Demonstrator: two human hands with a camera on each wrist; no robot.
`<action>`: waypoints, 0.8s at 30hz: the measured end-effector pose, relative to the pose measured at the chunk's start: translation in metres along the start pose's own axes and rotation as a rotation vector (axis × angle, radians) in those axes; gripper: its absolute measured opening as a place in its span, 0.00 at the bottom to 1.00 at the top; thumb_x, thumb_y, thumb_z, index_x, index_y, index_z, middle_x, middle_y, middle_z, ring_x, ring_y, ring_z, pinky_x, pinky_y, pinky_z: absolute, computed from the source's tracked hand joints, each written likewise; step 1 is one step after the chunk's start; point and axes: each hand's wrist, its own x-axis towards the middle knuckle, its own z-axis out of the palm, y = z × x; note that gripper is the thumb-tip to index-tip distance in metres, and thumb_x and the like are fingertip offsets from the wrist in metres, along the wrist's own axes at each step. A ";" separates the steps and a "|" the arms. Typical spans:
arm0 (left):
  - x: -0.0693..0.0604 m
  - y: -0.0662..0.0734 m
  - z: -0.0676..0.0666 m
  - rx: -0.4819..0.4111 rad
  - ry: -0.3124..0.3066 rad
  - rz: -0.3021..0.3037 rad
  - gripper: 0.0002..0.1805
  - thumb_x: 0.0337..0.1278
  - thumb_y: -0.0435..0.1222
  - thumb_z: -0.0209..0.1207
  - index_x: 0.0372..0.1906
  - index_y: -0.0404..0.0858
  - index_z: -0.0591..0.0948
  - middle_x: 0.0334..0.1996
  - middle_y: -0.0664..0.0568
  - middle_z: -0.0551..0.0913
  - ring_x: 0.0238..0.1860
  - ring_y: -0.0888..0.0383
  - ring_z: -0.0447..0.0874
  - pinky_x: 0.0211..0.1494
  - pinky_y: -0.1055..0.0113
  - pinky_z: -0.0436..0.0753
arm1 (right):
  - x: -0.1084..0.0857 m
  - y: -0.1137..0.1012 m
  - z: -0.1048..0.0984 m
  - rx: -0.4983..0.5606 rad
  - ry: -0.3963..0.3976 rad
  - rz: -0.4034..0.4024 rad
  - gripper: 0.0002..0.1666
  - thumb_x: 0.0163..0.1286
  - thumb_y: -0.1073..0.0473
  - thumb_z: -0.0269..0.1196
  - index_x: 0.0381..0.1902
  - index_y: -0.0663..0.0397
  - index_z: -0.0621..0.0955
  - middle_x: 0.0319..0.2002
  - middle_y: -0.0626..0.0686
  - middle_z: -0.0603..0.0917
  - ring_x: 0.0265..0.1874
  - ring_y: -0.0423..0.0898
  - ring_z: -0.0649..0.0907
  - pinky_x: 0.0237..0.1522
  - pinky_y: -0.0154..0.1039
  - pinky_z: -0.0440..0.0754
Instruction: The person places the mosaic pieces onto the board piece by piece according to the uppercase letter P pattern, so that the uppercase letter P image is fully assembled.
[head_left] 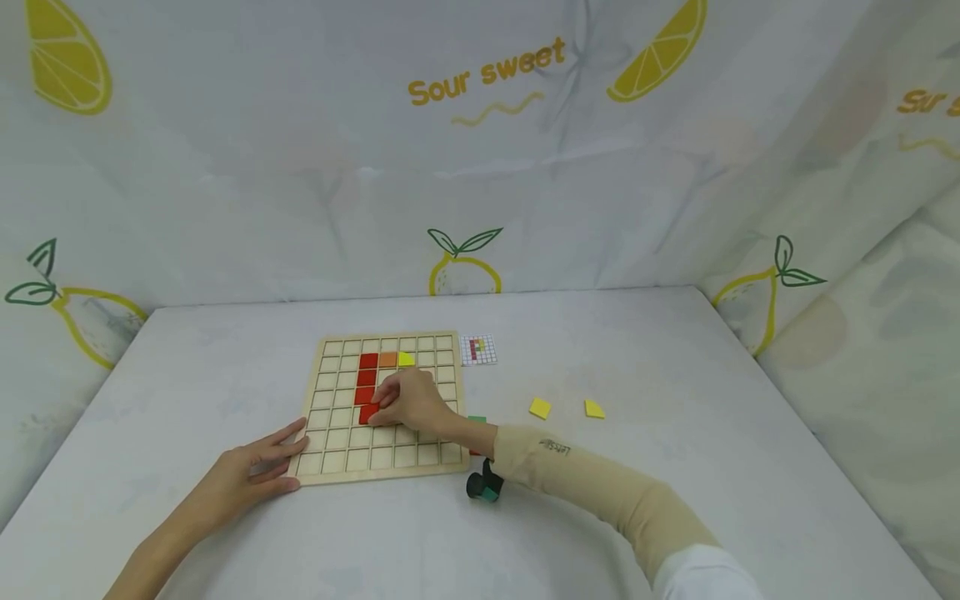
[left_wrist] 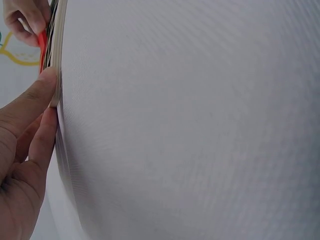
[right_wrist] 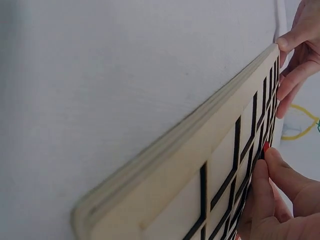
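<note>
A wooden grid board [head_left: 352, 460] lies flat on the table. Down one of its columns runs a line of red square tiles [head_left: 366, 377], with an orange tile [head_left: 387, 359] and a yellow tile [head_left: 406, 359] beside the top one. Over the board, my right hand [head_left: 411, 402] pinches the lowest red tile [head_left: 366, 414] between thumb and fingers, at its cell; the right wrist view shows only a sliver of this tile [right_wrist: 266, 146]. My left hand [head_left: 251, 468] touches the board's left edge near the front corner with extended fingers and thumb.
A small printed pattern card [head_left: 478, 350] lies at the board's far right corner. To the right are a yellow square tile [head_left: 539, 407] and a yellow rounded tile [head_left: 594, 409]. A green tile [head_left: 477, 421] is partly hidden by my right wrist. A black device [head_left: 486, 483] sits below that wrist.
</note>
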 end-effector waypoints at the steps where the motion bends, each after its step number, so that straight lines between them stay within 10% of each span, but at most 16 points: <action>1: 0.000 0.000 0.000 0.006 -0.002 -0.002 0.31 0.47 0.34 0.70 0.58 0.25 0.76 0.68 0.37 0.65 0.60 0.84 0.61 0.51 0.83 0.79 | 0.000 -0.001 0.000 0.002 -0.001 0.004 0.10 0.47 0.65 0.77 0.27 0.61 0.86 0.21 0.49 0.84 0.22 0.32 0.78 0.33 0.23 0.79; 24: 0.001 0.001 -0.002 -0.028 -0.007 -0.008 0.31 0.47 0.33 0.69 0.58 0.25 0.76 0.69 0.42 0.64 0.60 0.84 0.61 0.52 0.83 0.78 | -0.002 -0.004 0.000 0.003 -0.021 -0.021 0.12 0.49 0.67 0.76 0.32 0.63 0.85 0.28 0.53 0.87 0.27 0.38 0.83 0.43 0.25 0.80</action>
